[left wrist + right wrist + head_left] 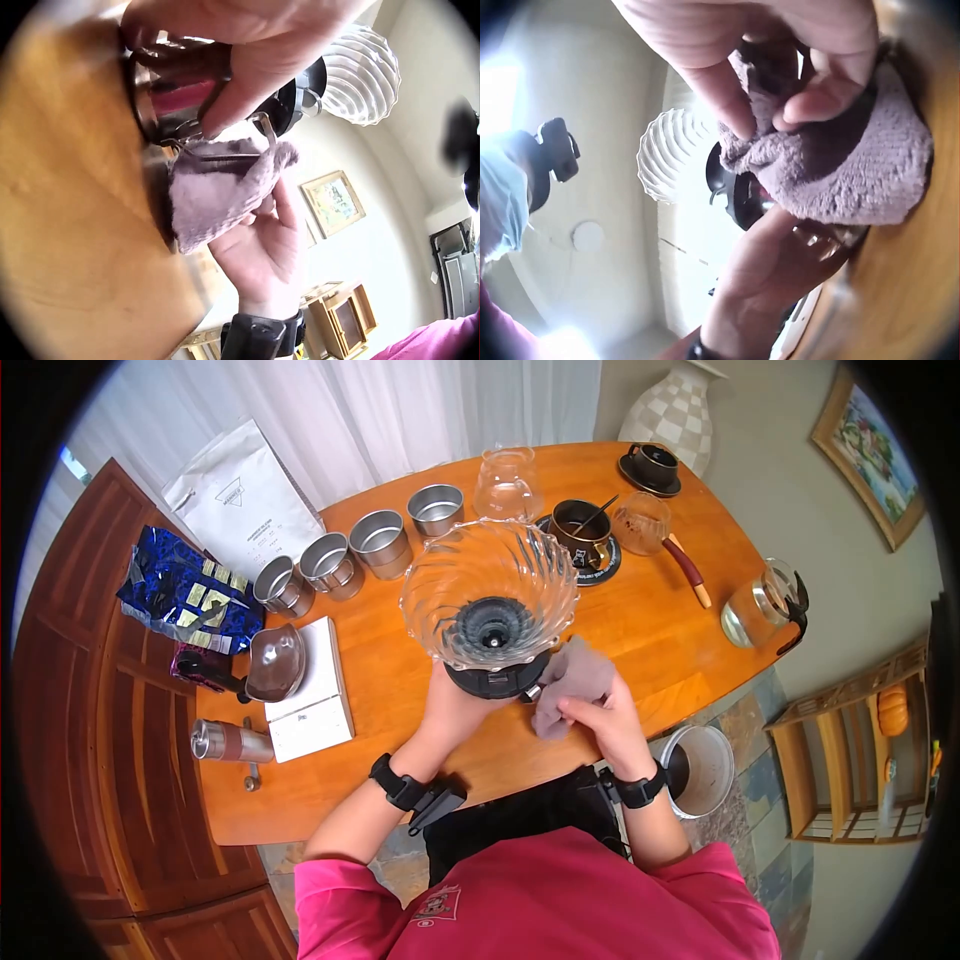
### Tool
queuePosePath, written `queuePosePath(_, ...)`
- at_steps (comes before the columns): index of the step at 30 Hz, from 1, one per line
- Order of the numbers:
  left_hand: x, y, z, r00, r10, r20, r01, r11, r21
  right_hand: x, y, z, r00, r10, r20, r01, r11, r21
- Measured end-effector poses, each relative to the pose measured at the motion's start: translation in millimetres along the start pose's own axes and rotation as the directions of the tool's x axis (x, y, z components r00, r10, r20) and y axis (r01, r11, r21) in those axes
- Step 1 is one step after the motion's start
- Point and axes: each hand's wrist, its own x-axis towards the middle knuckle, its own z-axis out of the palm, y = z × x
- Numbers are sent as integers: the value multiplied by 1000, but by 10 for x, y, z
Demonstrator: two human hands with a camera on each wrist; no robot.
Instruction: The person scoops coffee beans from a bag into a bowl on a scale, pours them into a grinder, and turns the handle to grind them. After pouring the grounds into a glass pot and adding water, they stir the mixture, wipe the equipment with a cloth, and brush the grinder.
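A ribbed clear glass coffee dripper with a black base stands close in front of me, above a shiny vessel with a metal handle. Fingers of my left hand curl round the side of this vessel, which the dripper hides in the head view. On the handle side, my right hand pinches a greyish-purple cloth between thumb and fingers. Part of the cloth lies against the handle in the left wrist view, its lower edge close over the wooden table.
Several metal cups line the table's left back, near a white bag and a blue bag. A black cup, a glass server and a glass kettle stand behind and right. Left lies a white scale.
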Motion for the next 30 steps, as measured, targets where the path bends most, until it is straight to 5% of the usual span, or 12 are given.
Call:
queuePosePath(2,-7,19,-41,999,52,1,-52,996,66,57,-13,-128,999,-8,-53,4,998,-67)
queuePosePath(3,-20,-8,-63,999,54,0,-54,996,65,120,50,-250,977,-192,-91,151,931,-333)
queuePosePath(4,-37,-59,-85,998,56,1,-55,992,112,156,52,-337,924,-373,-78,263,773,-577)
queuePosePath(5,-44,-88,-105,998,57,3,-57,986,159,139,-13,-412,844,-536,-7,206,336,-919)
queuePosePath(8,-29,2,-155,997,72,11,-73,984,160,68,-328,-244,760,-627,-172,91,363,-927)
queuePosePath(9,-25,23,-171,998,63,4,-63,986,155,71,-380,-196,646,-753,-126,141,280,-950)
queuePosePath(12,23,129,-195,998,55,26,-58,989,138,-68,-514,-44,795,-586,-159,215,516,-829)
queuePosePath(13,54,177,-184,998,56,28,-59,989,136,-43,-434,12,876,-466,-120,336,771,-541)
queuePosePath(14,100,231,-164,994,91,56,-99,980,175,14,-361,-20,889,-433,147,443,733,-516)
queuePosePath(16,211,342,-109,988,128,89,-144,967,208,-20,-493,175,968,-23,252,84,968,-236)
queuePosePath(19,450,437,52,992,123,12,-123,992,39,185,-627,219,970,-1,241,72,955,-287)
queuePosePath(30,2196,810,442,901,176,397,-156,984,-82,1266,-1578,-210,972,-191,139,216,957,-193)
